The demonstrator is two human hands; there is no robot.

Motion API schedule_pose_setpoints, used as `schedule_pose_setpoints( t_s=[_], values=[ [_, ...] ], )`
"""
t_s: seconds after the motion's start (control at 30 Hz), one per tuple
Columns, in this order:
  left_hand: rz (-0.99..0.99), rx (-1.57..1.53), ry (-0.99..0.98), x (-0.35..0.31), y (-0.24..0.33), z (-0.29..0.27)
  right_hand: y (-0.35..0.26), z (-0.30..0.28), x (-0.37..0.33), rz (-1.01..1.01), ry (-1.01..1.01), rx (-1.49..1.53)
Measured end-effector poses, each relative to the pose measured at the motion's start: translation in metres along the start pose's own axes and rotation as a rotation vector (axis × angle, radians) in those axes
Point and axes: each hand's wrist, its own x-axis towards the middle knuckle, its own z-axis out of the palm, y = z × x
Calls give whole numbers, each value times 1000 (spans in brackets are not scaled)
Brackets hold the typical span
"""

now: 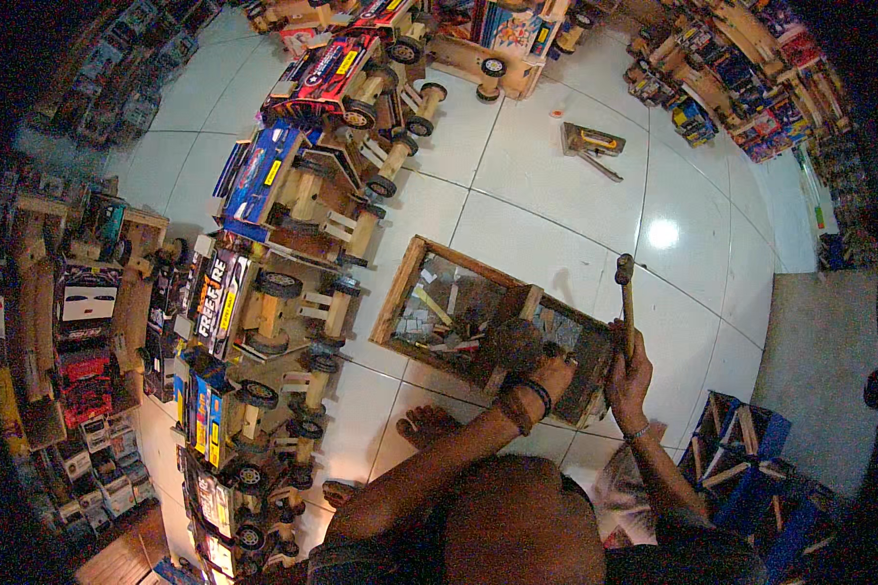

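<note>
A wooden hammer handle (628, 317) stands upright in my right hand (630, 382), with its dark head at the top. The fingers are wrapped round the lower handle, beside the right end of a wooden box (398, 292). My left hand (550, 378) reaches into the box's right compartment with curled fingers; anything they pinch is too dark to make out. Next to the left wrist, a dark round object (512, 343) rests over the box's divider. Small pale pieces and a yellowish strip (433, 305) lie in the left compartment.
A long row of wooden toy trucks (263, 185) with black wheels curves along the left. More toy trucks (741, 78) stand at the far right. A lever-handled metal tool (595, 146) lies on the white tiles. Blue frames (741, 439) are stacked at the lower right.
</note>
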Motion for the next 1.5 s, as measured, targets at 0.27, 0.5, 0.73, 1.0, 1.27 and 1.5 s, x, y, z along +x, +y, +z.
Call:
schedule_pose_setpoints(
  t_s=[0.27,0.5,0.73,1.0,1.27,1.5],
  values=[
    [502,-635,-260,-115,27,-161,7,-1,5,-125,27,-50],
    [-147,112,-125,-126,-47,-235,9,-2,6,-53,2,-1],
    [-245,317,-218,-83,-89,-159,12,1,6,-180,93,-5],
    [-133,145,-34,-67,-114,-129,16,2,4,-111,75,-24],
    [52,62,-103,-65,-148,-118,10,0,2,-220,124,-101],
    [98,4,-102,-67,-145,-120,15,-3,1,-88,55,-53]
  ],
)
